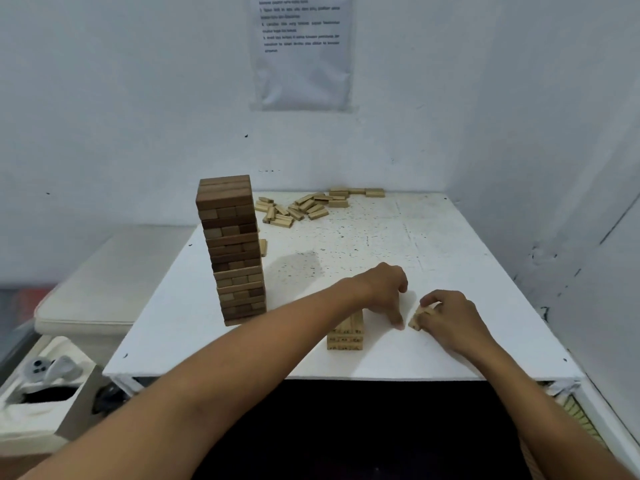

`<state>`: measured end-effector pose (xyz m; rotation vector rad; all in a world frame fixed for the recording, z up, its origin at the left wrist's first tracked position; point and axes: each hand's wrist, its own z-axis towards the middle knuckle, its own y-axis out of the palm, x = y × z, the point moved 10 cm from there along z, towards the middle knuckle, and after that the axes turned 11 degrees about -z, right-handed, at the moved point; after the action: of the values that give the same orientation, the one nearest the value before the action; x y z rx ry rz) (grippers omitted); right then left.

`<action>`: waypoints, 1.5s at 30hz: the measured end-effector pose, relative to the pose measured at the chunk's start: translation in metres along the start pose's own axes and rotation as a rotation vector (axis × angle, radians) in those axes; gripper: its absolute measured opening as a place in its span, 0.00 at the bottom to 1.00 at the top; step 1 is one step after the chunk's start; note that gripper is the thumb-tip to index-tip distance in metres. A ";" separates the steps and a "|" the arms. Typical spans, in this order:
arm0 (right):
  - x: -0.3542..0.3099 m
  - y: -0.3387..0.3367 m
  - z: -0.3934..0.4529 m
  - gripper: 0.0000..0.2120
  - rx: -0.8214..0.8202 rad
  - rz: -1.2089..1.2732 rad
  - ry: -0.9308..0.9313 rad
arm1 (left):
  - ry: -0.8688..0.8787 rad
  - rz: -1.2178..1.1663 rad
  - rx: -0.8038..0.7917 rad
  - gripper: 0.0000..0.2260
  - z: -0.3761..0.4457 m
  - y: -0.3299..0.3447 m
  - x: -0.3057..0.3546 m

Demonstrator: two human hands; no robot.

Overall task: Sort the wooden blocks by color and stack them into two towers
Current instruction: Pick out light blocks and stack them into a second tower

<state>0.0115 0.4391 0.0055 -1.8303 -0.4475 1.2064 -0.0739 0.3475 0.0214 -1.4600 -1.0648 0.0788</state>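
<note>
Two stacks of wooden blocks stand on the square white speckled table (346, 237). At about nine o'clock on the table rises the tall tower of dark brown wooden blocks (232, 251), layers crossed, leaning slightly (its lower rows look paler than the top ones). One pale block (264, 247) peeks out just behind its right edge. At twelve o'clock, near the far edge, lies a loose scatter of light tan wooden blocks (304, 206), some piled on each other, a few set against the wall.

Toward six o'clock, near the front edge, sits the short stack of light tan blocks (346, 332), a few layers high, partly hidden by the left forearm that crosses over it. The left hand (384, 289) is just beyond and to the right of that stack, its fingers (397, 320) curled downward with one fingertip touching the table surface; it holds nothing that I can see.

Just to the right, close to the left hand but apart from it, the right hand (450, 320) pinches a few light tan blocks bunched together (419, 317) between thumb and curled fingers, their lower end at or near the table.

On the wall behind hangs a printed paper sheet in a clear sleeve (303, 51), text too blurred to read.
</note>
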 end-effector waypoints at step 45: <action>0.011 -0.014 -0.004 0.34 0.014 0.085 -0.157 | 0.268 -0.122 -0.090 0.25 0.011 0.015 0.019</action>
<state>0.0220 0.4525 0.0116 -1.7653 -0.4511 1.4141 -0.0617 0.3708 0.0165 -1.4361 -0.9440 -0.2485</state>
